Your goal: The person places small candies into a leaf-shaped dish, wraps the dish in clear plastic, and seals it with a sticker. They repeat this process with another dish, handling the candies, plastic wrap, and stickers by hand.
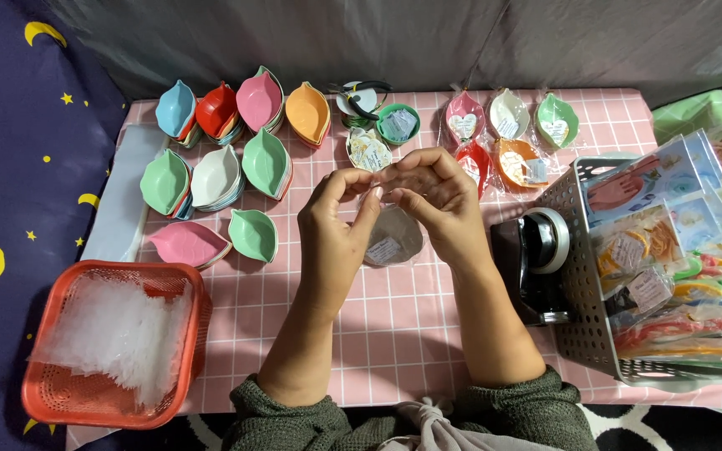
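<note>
Over the middle of the pink checked worktop [394, 326], both hands, left [336, 225] and right [436, 196], pinch the top of a clear plastic-wrapped grey leaf-shaped dish [392, 238]; the wrap looks light, crinkly and slippery, best gripped at its gathered neck.

My work surface is a pink cloth with a white grid [411, 334], lit evenly from above. Along its far edge hangs a grey, softly creased sheet [428, 38]. To my left lies dark blue fabric printed with yellow moons and stars [10, 167]; a green surface [699, 113] shows at far right.
</note>
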